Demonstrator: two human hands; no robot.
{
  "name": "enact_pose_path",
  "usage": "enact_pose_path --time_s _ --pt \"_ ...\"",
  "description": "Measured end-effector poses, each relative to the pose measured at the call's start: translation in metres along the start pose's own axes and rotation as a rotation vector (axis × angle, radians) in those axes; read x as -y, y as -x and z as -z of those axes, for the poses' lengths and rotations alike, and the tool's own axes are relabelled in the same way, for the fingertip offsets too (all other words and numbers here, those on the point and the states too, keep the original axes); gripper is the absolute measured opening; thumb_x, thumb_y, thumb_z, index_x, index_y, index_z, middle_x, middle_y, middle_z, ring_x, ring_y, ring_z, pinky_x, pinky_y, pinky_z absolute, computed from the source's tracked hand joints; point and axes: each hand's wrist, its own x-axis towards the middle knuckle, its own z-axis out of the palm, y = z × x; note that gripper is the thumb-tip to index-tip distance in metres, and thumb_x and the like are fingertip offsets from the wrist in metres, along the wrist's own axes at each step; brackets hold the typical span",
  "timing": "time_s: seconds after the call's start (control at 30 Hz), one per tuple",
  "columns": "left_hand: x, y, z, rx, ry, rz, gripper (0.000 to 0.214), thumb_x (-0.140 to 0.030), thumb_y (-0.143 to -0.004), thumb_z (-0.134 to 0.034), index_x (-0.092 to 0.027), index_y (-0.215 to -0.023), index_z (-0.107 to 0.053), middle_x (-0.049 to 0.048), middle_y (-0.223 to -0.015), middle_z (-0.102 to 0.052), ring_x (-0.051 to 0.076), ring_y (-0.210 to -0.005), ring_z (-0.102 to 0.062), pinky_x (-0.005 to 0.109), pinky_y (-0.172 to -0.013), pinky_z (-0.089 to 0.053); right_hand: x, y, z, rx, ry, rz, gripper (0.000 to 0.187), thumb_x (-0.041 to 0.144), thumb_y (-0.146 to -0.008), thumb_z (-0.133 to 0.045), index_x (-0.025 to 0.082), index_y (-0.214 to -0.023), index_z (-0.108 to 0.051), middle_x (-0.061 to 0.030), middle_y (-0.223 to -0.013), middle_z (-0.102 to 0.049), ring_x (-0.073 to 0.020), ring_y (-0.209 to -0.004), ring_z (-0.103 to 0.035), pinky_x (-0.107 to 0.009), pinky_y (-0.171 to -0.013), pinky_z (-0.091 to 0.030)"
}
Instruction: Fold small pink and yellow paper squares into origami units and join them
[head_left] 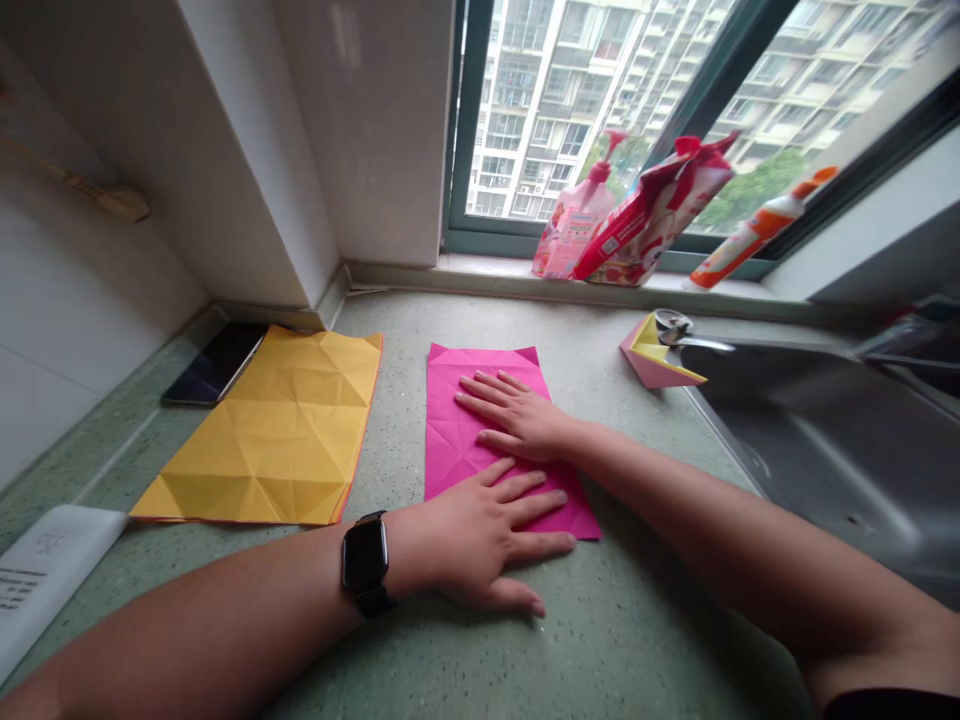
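Speckled green counter [645, 630] under my window [525, 120] holds my pink paper [454, 430], flat between the creased yellow paper [285, 430] and the steel sink [810, 470]. My left hand [480, 535] and right hand [517, 415] lie open and flat on it, pressing but not gripping. If I push crooked, the paper could slide and fold in the wrong place, or slip toward the sink.

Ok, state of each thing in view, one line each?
Creased rectangular pink paper sheet, flat under both hands.
Left hand, flat on it, fingers spread.
Right hand, flat on it.
Creased rectangular yellow paper sheet, flat on speckled green counter.
Folded pink-and-yellow paper piece, on counter.
Black smartphone, face up, screen dark.
Orange-capped white plastic bottle, tilted on windowsill.
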Motion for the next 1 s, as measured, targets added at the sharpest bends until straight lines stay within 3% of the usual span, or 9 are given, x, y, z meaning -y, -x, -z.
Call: enact_pose_path --time_s 0.23,0.43,0.53,0.63,0.7,0.77,0.83,0.9,1.0 --pt "-0.001 0.000 0.005 0.047 0.052 0.023 0.075 -0.069 -0.109 -0.053 -0.029 -0.172 -0.045 0.0121 -0.181 -0.034 0.040 -0.169 -0.030 0.062 -0.139 -0.018 -0.060 -0.050 -0.002 -0.085 0.107 -0.263 0.076 0.072 -0.108 -0.048 0.035 -0.174 -0.040 -0.0051 -0.183 -0.028 -0.0381 -0.171 -0.021 -0.062 -0.139 -0.018" --pt "-0.001 0.000 0.005 0.059 0.044 0.020 0.074 -0.069 -0.110 -0.052 -0.030 -0.172 -0.043 0.0112 -0.182 -0.031 0.040 -0.170 -0.027 0.063 -0.139 -0.015 -0.109 -0.063 0.011 -0.309 0.038 -0.734 0.086 0.071 -0.104 -0.051 0.017 -0.171 -0.045 -0.0204 -0.182 -0.030 -0.0461 -0.170 -0.020 -0.072 -0.135 -0.013" --pt "0.000 0.001 0.004 0.060 0.035 0.017 0.075 -0.069 -0.110 -0.052 -0.030 -0.173 -0.042 0.0116 -0.183 -0.031 0.041 -0.170 -0.027 0.063 -0.139 -0.017 -0.117 -0.060 0.024 -0.479 -0.103 -0.858 0.081 0.065 -0.111 -0.033 0.011 -0.170 -0.044 -0.0227 -0.178 -0.038 -0.0423 -0.169 -0.027 -0.070 -0.135 -0.018" --pt "0.002 0.001 0.001 0.050 0.036 0.012 0.075 -0.070 -0.110 -0.051 -0.029 -0.172 -0.044 0.0130 -0.183 -0.030 0.042 -0.169 -0.027 0.065 -0.138 -0.018 -0.104 -0.043 0.033 -0.520 -0.126 -0.840 0.079 0.060 -0.115 -0.015 0.012 -0.169 -0.047 -0.0199 -0.174 -0.047 -0.0327 -0.167 -0.036 -0.058 -0.137 -0.027" --pt "0.004 0.001 -0.002 0.046 0.041 0.005 0.075 -0.070 -0.110 -0.051 -0.028 -0.172 -0.045 0.0141 -0.182 -0.030 0.043 -0.169 -0.028 0.066 -0.137 -0.018 -0.082 -0.024 0.030 -0.516 -0.127 -0.754 0.075 0.062 -0.115 -0.022 0.017 -0.166 -0.052 -0.0155 -0.174 -0.049 -0.0272 -0.165 -0.039 -0.048 -0.136 -0.030" --pt "0.005 0.001 -0.005 0.037 0.045 -0.004 0.076 -0.069 -0.109 -0.052 -0.028 -0.172 -0.044 0.0149 -0.182 -0.031 0.044 -0.168 -0.029 0.067 -0.137 -0.018 -0.054 -0.005 0.021 -0.436 -0.139 -0.437 0.069 0.061 -0.114 -0.036 0.019 -0.164 -0.055 -0.0140 -0.173 -0.051 -0.0272 -0.166 -0.038 -0.048 -0.137 -0.029" --pt "0.007 0.001 -0.007 0.018 0.050 -0.011 0.075 -0.069 -0.108 -0.054 -0.029 -0.171 -0.045 0.0143 -0.181 -0.034 0.044 -0.167 -0.030 0.068 -0.136 -0.019 -0.027 0.010 0.010 -0.280 -0.137 -0.232 0.062 0.059 -0.112 -0.048 0.025 -0.163 -0.057 -0.0110 -0.171 -0.054 -0.0280 -0.165 -0.039 -0.051 -0.136 -0.031" --pt "0.010 0.000 -0.008 0.002 0.058 -0.017 0.076 -0.068 -0.107 -0.057 -0.029 -0.171 -0.045 0.0131 -0.179 -0.038 0.043 -0.167 -0.032 0.066 -0.137 -0.019 -0.007 0.016 0.001 -0.160 -0.077 -0.194 0.063 0.056 -0.110 -0.055 0.026 -0.166 -0.054 -0.0107 -0.176 -0.046 -0.0310 -0.167 -0.034 -0.056 -0.137 -0.028" --pt "0.012 -0.001 -0.009 0.004 0.070 -0.017 0.082 -0.068 -0.108 -0.055 -0.023 -0.174 -0.038 0.0143 -0.178 -0.041 0.040 -0.167 -0.031 0.060 -0.139 -0.019 0.005 0.012 -0.005 -0.098 0.042 -0.287 0.068 0.057 -0.110 -0.054 0.026 -0.170 -0.048 -0.0096 -0.180 -0.037 -0.0349 -0.170 -0.026 -0.060 -0.139 -0.017"
